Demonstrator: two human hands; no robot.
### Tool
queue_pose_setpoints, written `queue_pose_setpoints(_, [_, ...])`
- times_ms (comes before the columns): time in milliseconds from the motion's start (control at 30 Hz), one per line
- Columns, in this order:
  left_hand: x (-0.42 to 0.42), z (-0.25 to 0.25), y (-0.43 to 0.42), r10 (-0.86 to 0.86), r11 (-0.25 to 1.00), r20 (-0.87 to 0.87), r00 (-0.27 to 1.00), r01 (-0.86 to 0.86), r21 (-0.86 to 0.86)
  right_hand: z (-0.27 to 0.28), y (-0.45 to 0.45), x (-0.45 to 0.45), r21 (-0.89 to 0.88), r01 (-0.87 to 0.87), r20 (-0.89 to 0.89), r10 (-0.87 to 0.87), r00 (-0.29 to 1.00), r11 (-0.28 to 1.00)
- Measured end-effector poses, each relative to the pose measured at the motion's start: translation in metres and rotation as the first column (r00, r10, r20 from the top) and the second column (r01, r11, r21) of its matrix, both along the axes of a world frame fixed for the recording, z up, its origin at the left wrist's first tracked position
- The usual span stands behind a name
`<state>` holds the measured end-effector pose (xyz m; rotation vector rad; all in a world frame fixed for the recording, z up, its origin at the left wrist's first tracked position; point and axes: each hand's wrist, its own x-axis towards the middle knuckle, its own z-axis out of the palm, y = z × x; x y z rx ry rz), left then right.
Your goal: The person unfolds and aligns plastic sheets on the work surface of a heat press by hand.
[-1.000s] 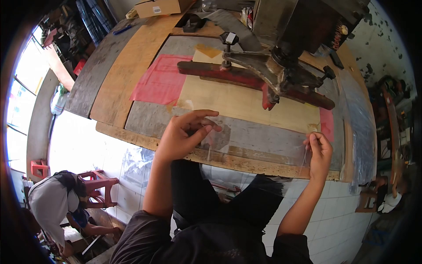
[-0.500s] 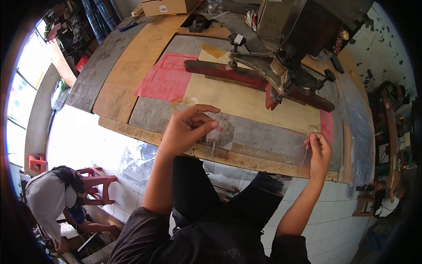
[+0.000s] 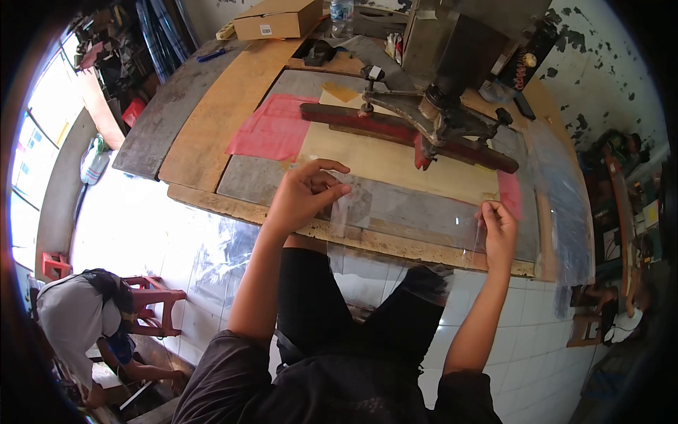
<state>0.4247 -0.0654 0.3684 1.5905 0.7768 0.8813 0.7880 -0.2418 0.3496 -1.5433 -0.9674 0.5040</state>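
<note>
The right hand (image 3: 498,230) pinches one end of a clear plastic sheet (image 3: 452,230) above the front edge of the surface (image 3: 424,246), apparently keeping it spread. The left hand (image 3: 300,198) curls at the opposite end; its grip cannot be confirmed.

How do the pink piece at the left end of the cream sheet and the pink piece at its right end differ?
The left pink piece shows as a broad patch; the right pink piece shows as a narrow strip. The left piece spreads well beyond its end of the red bar, while the right piece shows mostly on the near side of the bar's other end. Both border the cream sheet.
</note>
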Motion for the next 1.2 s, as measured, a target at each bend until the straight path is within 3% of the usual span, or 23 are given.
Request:
queue_pose_setpoints(867, [0.0009, -0.0037, 0.0048, -0.014, 1.000, -0.028, 1.000, 0.013, -0.020, -0.0044, 0.0025, -0.0004, 0.024, 0.016, 0.068, -0.018, 0.998, 1.000])
queue_pose_setpoints(1000, [0.0008, -0.0034, 0.0050, -0.004, 1.000, -0.054, 0.999, 0.004, -0.018, -0.0016, 0.0032, -0.0019, -0.037, 0.030, 0.099, -0.026, 0.995, 0.999])
queue_pose_setpoints(1200, [0.0020, 0.0024, 0.0012, 0.038, 0.999, -0.084, 0.996, -0.040, -0.017, 0.0026, 0.0058, -0.0078, 0.022, 0.024, 0.145, -0.027, 0.989, 0.999])
